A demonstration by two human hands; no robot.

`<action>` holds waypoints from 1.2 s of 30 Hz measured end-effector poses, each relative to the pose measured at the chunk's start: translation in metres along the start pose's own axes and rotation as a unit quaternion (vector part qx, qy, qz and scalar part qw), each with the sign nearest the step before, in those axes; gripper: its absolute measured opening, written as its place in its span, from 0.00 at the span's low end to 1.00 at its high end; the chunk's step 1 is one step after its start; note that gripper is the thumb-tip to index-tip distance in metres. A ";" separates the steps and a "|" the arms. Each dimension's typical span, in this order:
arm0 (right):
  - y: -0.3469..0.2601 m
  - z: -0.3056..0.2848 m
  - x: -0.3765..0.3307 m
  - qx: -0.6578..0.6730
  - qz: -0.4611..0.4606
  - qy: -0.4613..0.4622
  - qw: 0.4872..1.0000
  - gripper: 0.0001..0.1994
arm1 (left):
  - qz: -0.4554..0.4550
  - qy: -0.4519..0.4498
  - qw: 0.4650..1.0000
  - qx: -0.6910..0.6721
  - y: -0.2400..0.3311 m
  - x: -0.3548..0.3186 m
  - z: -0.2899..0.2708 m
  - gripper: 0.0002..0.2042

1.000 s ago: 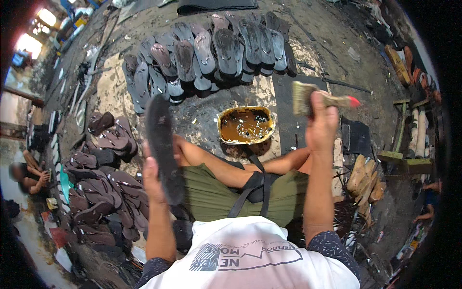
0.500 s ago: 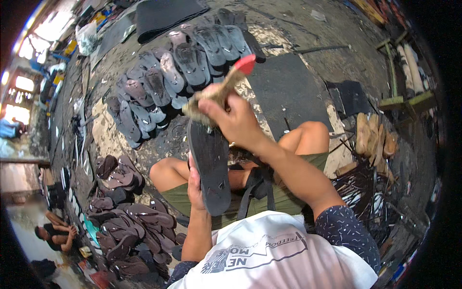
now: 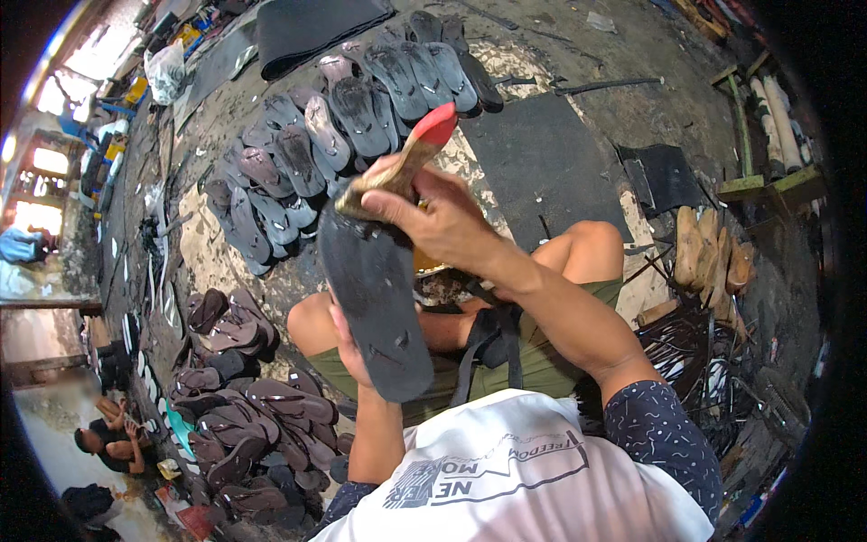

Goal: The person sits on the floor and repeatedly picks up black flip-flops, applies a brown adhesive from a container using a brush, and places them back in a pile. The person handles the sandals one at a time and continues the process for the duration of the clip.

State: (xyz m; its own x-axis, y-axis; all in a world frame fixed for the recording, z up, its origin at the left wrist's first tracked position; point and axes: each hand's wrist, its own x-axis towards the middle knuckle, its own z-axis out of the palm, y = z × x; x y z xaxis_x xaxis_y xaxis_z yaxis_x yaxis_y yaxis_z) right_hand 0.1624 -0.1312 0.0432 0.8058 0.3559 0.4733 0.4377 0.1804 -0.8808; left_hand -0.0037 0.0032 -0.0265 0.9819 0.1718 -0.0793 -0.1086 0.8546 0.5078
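Observation:
A dark rubber sandal sole [image 3: 372,289] is held up in front of my lap, toe end away from me. My left hand [image 3: 350,350] grips it along its left edge and underside, its fingers mostly hidden behind it. In my right hand [image 3: 444,222] is a wooden-handled brush [image 3: 421,155] with a red end that points up and right. Its lower part rests at the sole's far end, where my thumb lies along it. The bristles are hidden from view.
Rows of grey sandals [image 3: 357,117] lie ahead on the floor. A heap of brown sandals [image 3: 262,420] is at the left. A black rubber sheet [image 3: 533,154] lies ahead right, wooden foot forms [image 3: 695,248] at the right. Another person [image 3: 113,438] sits far left.
The brush and my right hand have shifted slightly left onto the sole's far end. The sole has turned, its far end swinging left, and shows more of its upper face.

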 end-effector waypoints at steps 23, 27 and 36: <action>-0.014 0.022 -0.098 0.008 -0.005 -0.165 0.986 0.10 | 0.000 0.071 0.995 -0.070 0.007 0.102 -0.013 0.28; -0.027 -0.031 -0.102 0.037 0.192 0.031 0.980 0.09 | 0.070 0.124 0.989 -0.029 0.025 0.156 -0.051 0.31; -0.042 -0.107 -0.115 -0.059 0.150 0.271 0.949 0.16 | 0.007 0.244 0.965 -0.094 0.102 0.412 -0.038 0.38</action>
State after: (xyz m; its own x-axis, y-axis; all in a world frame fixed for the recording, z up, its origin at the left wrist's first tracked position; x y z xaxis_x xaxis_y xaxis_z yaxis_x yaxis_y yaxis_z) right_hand 0.0939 -0.2777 0.0266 0.9739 -0.1554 0.1657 0.1724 0.0308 -0.9845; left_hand 0.3844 0.1800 -0.0394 0.7956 0.3548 -0.4911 -0.1925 0.9166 0.3504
